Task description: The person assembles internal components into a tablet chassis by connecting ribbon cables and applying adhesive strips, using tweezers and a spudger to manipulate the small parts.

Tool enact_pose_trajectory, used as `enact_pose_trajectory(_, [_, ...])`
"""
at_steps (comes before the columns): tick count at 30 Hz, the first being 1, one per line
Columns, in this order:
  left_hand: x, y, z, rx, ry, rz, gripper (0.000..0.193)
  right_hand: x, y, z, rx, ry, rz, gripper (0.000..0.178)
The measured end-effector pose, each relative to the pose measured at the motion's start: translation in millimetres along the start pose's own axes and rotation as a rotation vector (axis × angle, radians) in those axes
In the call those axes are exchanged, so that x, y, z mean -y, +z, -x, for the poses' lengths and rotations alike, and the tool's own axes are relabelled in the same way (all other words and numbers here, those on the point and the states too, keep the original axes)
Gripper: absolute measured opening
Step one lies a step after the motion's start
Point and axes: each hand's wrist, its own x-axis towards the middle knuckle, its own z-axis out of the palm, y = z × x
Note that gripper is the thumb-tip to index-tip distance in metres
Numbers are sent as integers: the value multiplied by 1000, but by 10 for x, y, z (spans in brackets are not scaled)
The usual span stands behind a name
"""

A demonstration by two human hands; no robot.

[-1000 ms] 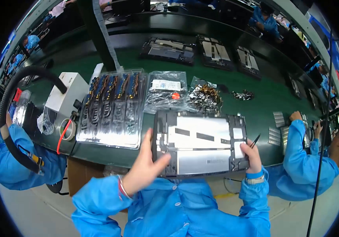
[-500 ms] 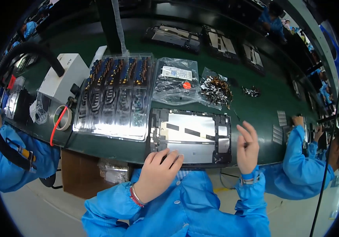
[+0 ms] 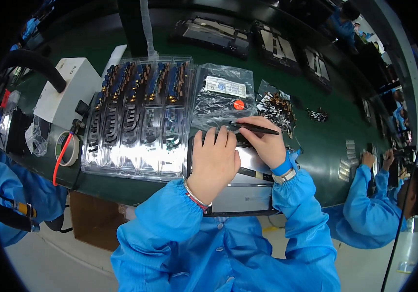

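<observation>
An opened flat device (image 3: 248,198) with a black frame and silver plates lies at the table's front edge, partly hidden under my hands. My left hand (image 3: 214,163) rests over its left part, fingers stretched forward to the top edge. Above the device's far edge my right hand (image 3: 266,145) grips a slim black pen-shaped tool (image 3: 258,129) between thumb and fingers. The tool's narrow end points left, just beyond my left fingertips. Whatever lies beneath that end is too small to make out.
Left stands a clear plastic tray (image 3: 167,165) with rows of small cable parts. Behind the device lie a clear bag (image 3: 223,104) and a pile of small parts (image 3: 277,107). Farther off are more opened devices (image 3: 214,36). A white box (image 3: 67,90) and tape roll (image 3: 72,150) stand left; a co-worker (image 3: 377,207) sits right.
My left hand has moved forward to the device's top edge. My right hand, empty before, has moved left and now holds the black tool. The whole view has shifted slightly.
</observation>
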Motion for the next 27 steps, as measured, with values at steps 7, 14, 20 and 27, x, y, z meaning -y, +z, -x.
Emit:
enact_pose_trajectory(7, [30, -2, -4, -49, 16, 22, 38, 62, 18, -34, -13, 65, 7, 20])
enact_pose_trajectory(14, [-13, -25, -30, -10, 24, 43, 41, 112, -93, 79, -35, 108, 4, 18])
enact_pose_trajectory(20, [54, 20, 68, -33, -5, -60, 42, 633, -670, 1455, -390, 172, -572, 9])
enact_pose_trajectory(27, [371, -1369, 1176, 88, -378, 987, 30, 1255, 698, 1726, 82, 409, -1460, 18])
